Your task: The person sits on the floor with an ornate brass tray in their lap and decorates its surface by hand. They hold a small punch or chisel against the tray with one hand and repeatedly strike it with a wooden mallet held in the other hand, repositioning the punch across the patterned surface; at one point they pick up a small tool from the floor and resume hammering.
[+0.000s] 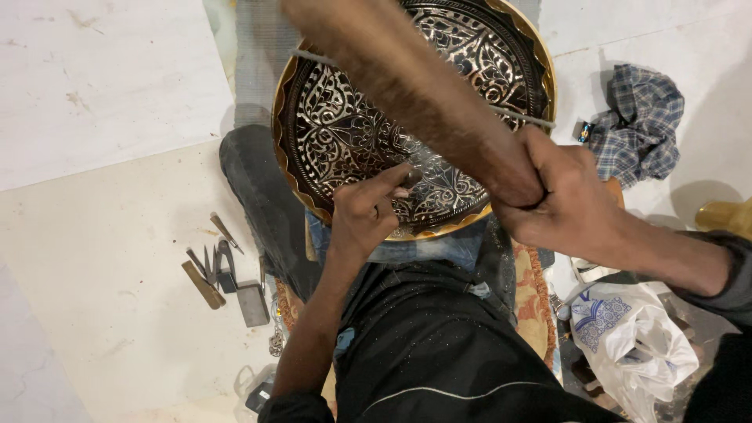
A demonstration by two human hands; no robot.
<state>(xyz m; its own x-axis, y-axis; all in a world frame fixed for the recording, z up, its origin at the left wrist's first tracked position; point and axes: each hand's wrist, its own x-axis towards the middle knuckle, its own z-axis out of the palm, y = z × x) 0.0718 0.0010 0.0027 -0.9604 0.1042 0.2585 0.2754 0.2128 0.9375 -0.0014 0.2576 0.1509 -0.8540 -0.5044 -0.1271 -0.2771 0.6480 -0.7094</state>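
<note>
Centrally, an engraved brass tray (352, 133) rests in the lap. Left hand (364, 211) pinches a small chisel against its pattern, fingers together. Right hand (564, 200) clenches a wooden mallet handle (407, 86). Engraving appears underway; the next strike needs steady aim.

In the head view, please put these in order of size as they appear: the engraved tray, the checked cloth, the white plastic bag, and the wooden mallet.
1. Tray, clearly the largest.
2. Mallet, though it looks enlarged by its nearness to the camera.
3. Bag and cloth look about alike; the bag is cut off at the edge, so I cannot rank them.
</note>
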